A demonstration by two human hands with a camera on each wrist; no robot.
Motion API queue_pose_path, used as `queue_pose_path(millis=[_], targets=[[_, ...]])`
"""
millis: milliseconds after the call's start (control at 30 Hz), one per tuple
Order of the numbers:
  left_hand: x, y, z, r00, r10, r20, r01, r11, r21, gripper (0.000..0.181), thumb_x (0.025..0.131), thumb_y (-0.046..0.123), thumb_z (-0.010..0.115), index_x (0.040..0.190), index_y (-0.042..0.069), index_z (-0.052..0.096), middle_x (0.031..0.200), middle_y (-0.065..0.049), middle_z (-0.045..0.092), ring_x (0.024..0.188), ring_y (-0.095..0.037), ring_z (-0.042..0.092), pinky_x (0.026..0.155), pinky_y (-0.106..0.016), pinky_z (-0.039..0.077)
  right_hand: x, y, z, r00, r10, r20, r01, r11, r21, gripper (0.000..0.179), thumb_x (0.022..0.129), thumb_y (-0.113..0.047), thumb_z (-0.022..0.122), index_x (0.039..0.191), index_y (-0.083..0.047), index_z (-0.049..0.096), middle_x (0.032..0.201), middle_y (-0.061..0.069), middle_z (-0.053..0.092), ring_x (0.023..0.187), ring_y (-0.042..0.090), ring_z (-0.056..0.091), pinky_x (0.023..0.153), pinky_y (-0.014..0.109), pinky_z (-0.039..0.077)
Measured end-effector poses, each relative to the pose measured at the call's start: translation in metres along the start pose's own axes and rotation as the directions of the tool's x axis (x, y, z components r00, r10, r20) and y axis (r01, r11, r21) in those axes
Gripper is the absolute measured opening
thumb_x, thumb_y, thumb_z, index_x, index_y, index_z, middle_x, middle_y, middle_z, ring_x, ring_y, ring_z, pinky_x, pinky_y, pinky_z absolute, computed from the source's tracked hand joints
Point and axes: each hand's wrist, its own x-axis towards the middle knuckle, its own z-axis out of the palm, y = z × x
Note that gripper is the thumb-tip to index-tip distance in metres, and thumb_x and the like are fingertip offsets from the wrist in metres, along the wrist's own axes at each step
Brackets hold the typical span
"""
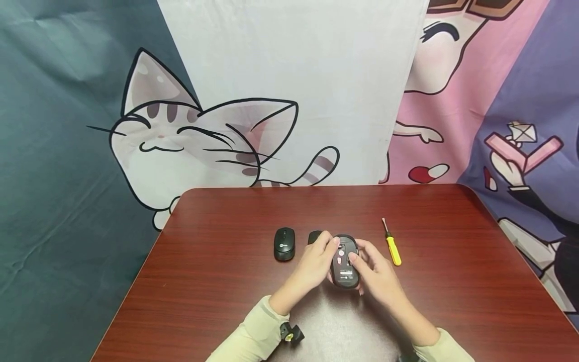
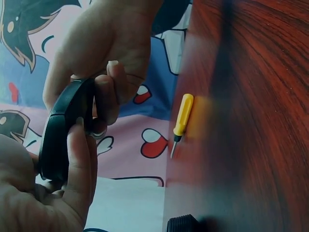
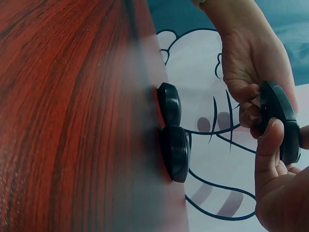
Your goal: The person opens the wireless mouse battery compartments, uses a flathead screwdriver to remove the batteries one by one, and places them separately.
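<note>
Both hands hold one black computer mouse [image 1: 346,271] above the table, its labelled underside facing up toward the head camera. The left hand [image 1: 315,261] grips its left edge, thumb near the top end. From the other side the right hand [image 1: 379,275] holds it, with its thumb on the underside. A small red light shows on the mouse [image 3: 289,133] in the right wrist view. Edge-on, the same mouse [image 2: 60,130] appears between the two hands in the left wrist view. The fingers beneath it are partly hidden in the head view.
A second black mouse [image 1: 284,245] stands left of the hands. Behind the left hand, a third mouse [image 1: 313,236] is partly covered. A yellow-handled screwdriver [image 1: 393,250] lies to the right on the red-brown table [image 1: 203,281]. A cartoon-printed cloth [image 1: 289,60] hangs behind the table.
</note>
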Motion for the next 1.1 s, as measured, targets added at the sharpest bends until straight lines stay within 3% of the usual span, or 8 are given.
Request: queue_pose_path(millis=[67, 200, 333, 467, 600, 800, 1033, 1100], targets=[[0.0, 0.001, 0.001, 1.0, -0.001, 0.007, 0.001, 1.0, -0.012, 0.031, 0.107, 0.043, 0.043, 0.097, 0.017, 0.055, 0.088, 0.0, 0.066, 0.079, -0.011, 0.062, 0.062, -0.024, 0.053, -0.001, -0.001, -0.001, 1.0, 0.015, -0.001, -0.015, 1.0, -0.007, 0.032, 0.104, -0.02, 0.059, 0.134, -0.011, 0.055, 0.086, 0.013, 0.065, 0.042, 0.019, 0.055, 0.035, 0.036, 0.052], [0.0, 0.001, 0.001, 0.998, -0.03, 0.053, 0.037, 0.991, -0.127, 0.035, 0.107, 0.043, 0.044, 0.102, 0.011, 0.056, 0.082, -0.005, 0.065, 0.059, -0.014, 0.064, 0.055, -0.039, 0.062, -0.001, -0.002, -0.001, 0.999, 0.036, -0.002, -0.036, 0.999, -0.006, 0.032, 0.104, -0.021, 0.059, 0.134, -0.013, 0.055, 0.087, 0.013, 0.066, 0.043, 0.02, 0.055, 0.035, 0.036, 0.052], [-0.001, 0.001, -0.001, 0.99, -0.046, 0.131, 0.082, 0.953, -0.291, 0.035, 0.106, 0.037, 0.05, 0.112, 0.004, 0.056, 0.086, -0.01, 0.066, 0.046, -0.019, 0.061, 0.052, -0.06, 0.061, -0.001, -0.003, -0.003, 0.999, 0.043, 0.001, -0.043, 0.999, 0.015, 0.033, 0.104, -0.022, 0.058, 0.135, -0.011, 0.054, 0.087, 0.013, 0.066, 0.043, 0.021, 0.056, 0.036, 0.037, 0.053], [-0.003, -0.001, -0.004, 0.981, -0.02, 0.193, 0.093, 0.923, -0.374, 0.034, 0.099, 0.022, 0.062, 0.125, 0.003, 0.053, 0.101, -0.011, 0.069, 0.059, -0.017, 0.066, 0.057, -0.057, 0.063, 0.001, -0.003, -0.004, 0.999, 0.052, 0.006, -0.053, 0.997, 0.051, 0.033, 0.105, -0.02, 0.057, 0.136, -0.009, 0.052, 0.088, 0.015, 0.065, 0.044, 0.022, 0.056, 0.036, 0.038, 0.053], [-0.005, -0.004, -0.006, 0.977, 0.0, 0.214, 0.085, 0.918, -0.388, 0.04, 0.095, 0.015, 0.066, 0.131, 0.003, 0.052, 0.107, -0.01, 0.068, 0.069, -0.015, 0.069, 0.061, -0.054, 0.064, 0.002, -0.002, -0.006, 0.998, 0.063, 0.022, -0.064, 0.996, 0.058, 0.034, 0.105, -0.018, 0.057, 0.137, -0.007, 0.051, 0.091, 0.017, 0.064, 0.045, 0.022, 0.057, 0.037, 0.039, 0.054], [-0.006, -0.008, -0.006, 0.978, 0.006, 0.21, 0.081, 0.913, -0.401, 0.041, 0.096, 0.014, 0.066, 0.133, 0.002, 0.053, 0.11, -0.012, 0.069, 0.068, -0.016, 0.068, 0.068, -0.065, 0.061, 0.004, -0.006, -0.009, 0.996, 0.081, 0.047, -0.082, 0.996, 0.019, 0.035, 0.104, -0.021, 0.059, 0.136, -0.008, 0.052, 0.091, 0.017, 0.064, 0.047, 0.024, 0.06, 0.042, 0.045, 0.057], [-0.007, -0.01, -0.007, 0.975, 0.011, 0.22, 0.085, 0.904, -0.42, 0.043, 0.096, 0.012, 0.065, 0.134, 0.0, 0.051, 0.109, -0.011, 0.069, 0.069, -0.017, 0.069, 0.061, -0.049, 0.065, 0.011, -0.009, -0.017, 0.999, 0.053, 0.004, -0.053, 0.991, -0.124, 0.034, 0.102, -0.027, 0.061, 0.132, -0.011, 0.06, 0.11, 0.012, 0.068, 0.087, 0.014, 0.064, 0.068, 0.03, 0.06], [-0.007, -0.01, -0.007, 0.975, 0.011, 0.223, 0.087, 0.901, -0.424, 0.044, 0.096, 0.012, 0.065, 0.135, 0.0, 0.051, 0.11, -0.011, 0.069, 0.07, -0.017, 0.069, 0.062, -0.051, 0.065, 0.014, -0.01, -0.02, 1.0, 0.021, 0.007, -0.02, 0.988, -0.154, 0.034, 0.102, -0.026, 0.062, 0.132, -0.011, 0.061, 0.111, 0.01, 0.068, 0.094, 0.013, 0.064, 0.075, 0.027, 0.058]])
